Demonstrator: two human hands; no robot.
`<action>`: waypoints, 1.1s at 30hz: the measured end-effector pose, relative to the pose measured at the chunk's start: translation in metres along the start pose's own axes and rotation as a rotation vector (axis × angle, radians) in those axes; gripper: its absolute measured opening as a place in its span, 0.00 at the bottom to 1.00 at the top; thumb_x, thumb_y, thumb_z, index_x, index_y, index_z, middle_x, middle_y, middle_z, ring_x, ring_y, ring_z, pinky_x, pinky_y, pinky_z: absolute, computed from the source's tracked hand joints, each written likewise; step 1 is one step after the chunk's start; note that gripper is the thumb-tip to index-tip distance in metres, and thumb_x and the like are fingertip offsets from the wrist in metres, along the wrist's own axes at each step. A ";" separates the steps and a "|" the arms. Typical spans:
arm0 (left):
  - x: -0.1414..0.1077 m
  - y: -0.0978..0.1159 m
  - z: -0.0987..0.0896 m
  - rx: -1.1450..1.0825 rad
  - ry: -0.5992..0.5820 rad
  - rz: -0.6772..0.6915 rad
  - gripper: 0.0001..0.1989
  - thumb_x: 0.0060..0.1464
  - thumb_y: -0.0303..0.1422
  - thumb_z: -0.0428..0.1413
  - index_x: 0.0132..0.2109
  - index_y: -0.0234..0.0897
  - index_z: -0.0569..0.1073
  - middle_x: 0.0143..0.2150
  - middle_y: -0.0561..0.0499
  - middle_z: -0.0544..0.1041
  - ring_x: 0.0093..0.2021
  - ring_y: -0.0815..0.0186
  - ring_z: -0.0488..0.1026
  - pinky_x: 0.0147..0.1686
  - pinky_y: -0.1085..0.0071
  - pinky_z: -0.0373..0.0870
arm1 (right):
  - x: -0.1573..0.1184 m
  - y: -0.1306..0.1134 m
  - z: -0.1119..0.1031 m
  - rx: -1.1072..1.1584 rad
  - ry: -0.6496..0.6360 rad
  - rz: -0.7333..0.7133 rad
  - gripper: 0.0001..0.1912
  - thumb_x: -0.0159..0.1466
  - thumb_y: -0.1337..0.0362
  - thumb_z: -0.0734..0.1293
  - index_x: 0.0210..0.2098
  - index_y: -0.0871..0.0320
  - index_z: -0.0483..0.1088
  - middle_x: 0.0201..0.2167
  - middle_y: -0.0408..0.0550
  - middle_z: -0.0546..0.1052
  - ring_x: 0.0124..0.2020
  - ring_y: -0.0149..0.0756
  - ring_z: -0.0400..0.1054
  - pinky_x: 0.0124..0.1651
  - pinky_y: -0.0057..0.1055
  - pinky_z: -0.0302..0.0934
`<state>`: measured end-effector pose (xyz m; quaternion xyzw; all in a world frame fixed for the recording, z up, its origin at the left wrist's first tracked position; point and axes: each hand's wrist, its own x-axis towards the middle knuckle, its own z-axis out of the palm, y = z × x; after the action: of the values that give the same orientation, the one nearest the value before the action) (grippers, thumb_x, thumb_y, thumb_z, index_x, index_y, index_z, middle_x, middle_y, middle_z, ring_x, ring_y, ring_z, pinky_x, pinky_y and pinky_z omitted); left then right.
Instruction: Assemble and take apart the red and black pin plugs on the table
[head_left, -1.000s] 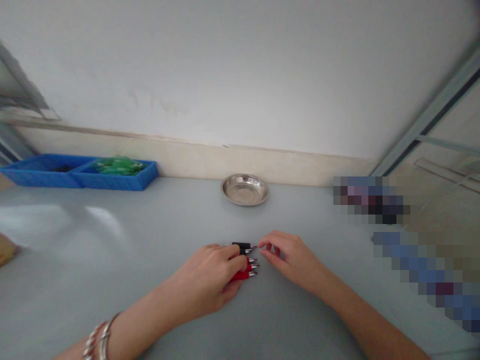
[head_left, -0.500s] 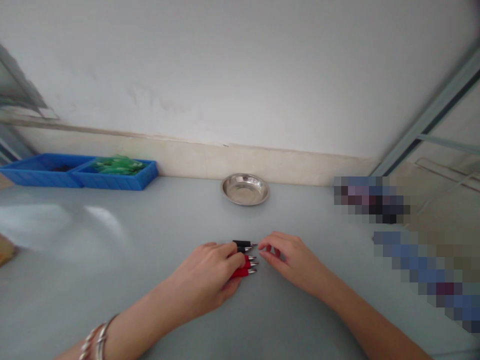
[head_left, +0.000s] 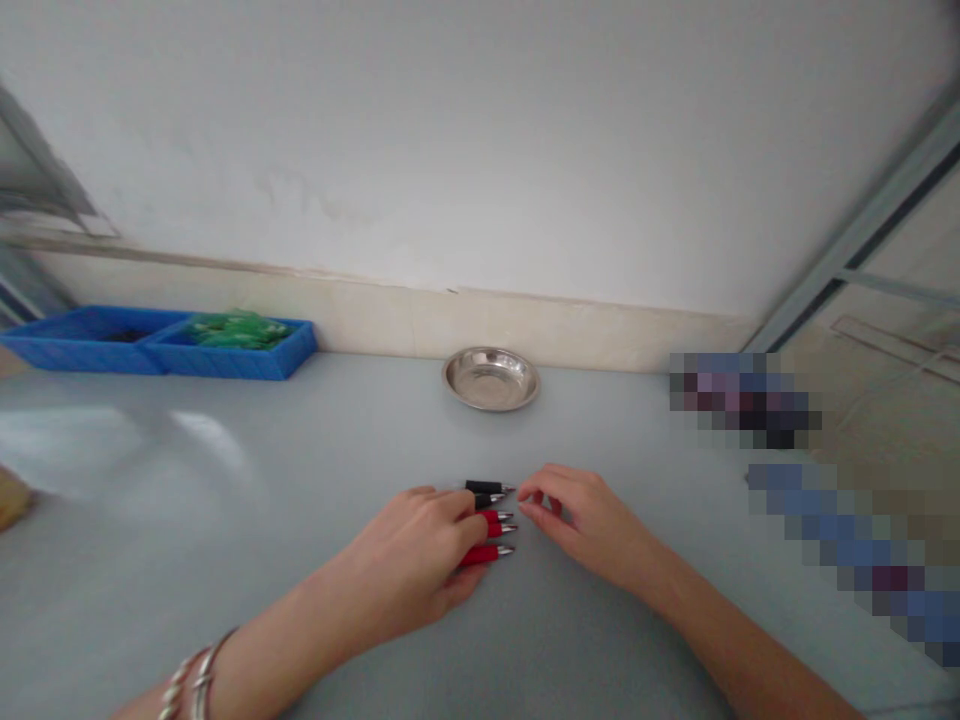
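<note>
Several pens lie side by side on the table, silver tips pointing right: two with black grips, the far one a black pen (head_left: 484,487), and three with red grips, the nearest a red pen (head_left: 480,554). My left hand (head_left: 416,550) is curled over them from the left, its fingers across the top and its thumb along the near side. Their rear ends are hidden beneath it. Just right of the tips, my right hand (head_left: 581,515) rests with fingers bent and thumb and index tips nearly meeting. Nothing shows between them.
A round steel dish (head_left: 491,400) stands behind the pens near the wall. At the back left are two joined blue trays (head_left: 225,365), the right one holding green plastic pieces (head_left: 240,330). Pixelated items lie along the right side of the table.
The nearest red pen has shifted slightly toward me, leaving a wider gap beside the other red ones. My left thumb has moved a little outward; my right hand stays put.
</note>
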<state>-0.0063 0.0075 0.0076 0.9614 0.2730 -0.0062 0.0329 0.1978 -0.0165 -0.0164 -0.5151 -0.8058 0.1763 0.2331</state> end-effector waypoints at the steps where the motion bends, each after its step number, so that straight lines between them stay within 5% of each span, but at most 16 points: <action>1: 0.000 0.000 0.000 -0.001 -0.005 -0.003 0.07 0.53 0.30 0.52 0.40 0.39 0.72 0.37 0.49 0.74 0.34 0.59 0.73 0.34 0.62 0.71 | 0.000 0.000 0.000 0.002 0.001 -0.002 0.07 0.63 0.67 0.60 0.35 0.61 0.70 0.32 0.47 0.73 0.33 0.32 0.66 0.38 0.28 0.58; 9: -0.001 0.000 0.002 0.005 0.000 -0.005 0.09 0.56 0.31 0.48 0.41 0.39 0.72 0.37 0.48 0.74 0.33 0.60 0.72 0.34 0.62 0.71 | -0.001 -0.003 -0.003 0.076 0.007 0.027 0.10 0.64 0.62 0.60 0.35 0.60 0.71 0.31 0.46 0.74 0.32 0.32 0.66 0.36 0.27 0.56; 20: -0.002 0.001 0.001 0.003 0.151 -0.031 0.06 0.52 0.29 0.50 0.37 0.36 0.70 0.33 0.49 0.72 0.29 0.65 0.69 0.29 0.70 0.67 | -0.001 -0.007 -0.005 0.182 -0.093 0.002 0.16 0.64 0.56 0.59 0.31 0.60 0.71 0.25 0.44 0.73 0.27 0.30 0.64 0.32 0.25 0.54; 33: -0.003 0.002 0.002 -0.076 0.291 -0.006 0.04 0.52 0.28 0.50 0.34 0.36 0.69 0.31 0.51 0.71 0.28 0.67 0.67 0.28 0.71 0.63 | 0.000 -0.010 -0.002 0.305 -0.140 -0.017 0.13 0.64 0.60 0.60 0.28 0.61 0.68 0.22 0.40 0.67 0.24 0.26 0.58 0.27 0.22 0.51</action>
<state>-0.0075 0.0041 0.0056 0.9494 0.2778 0.1434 0.0295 0.1913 -0.0206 -0.0089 -0.4535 -0.7882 0.3299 0.2533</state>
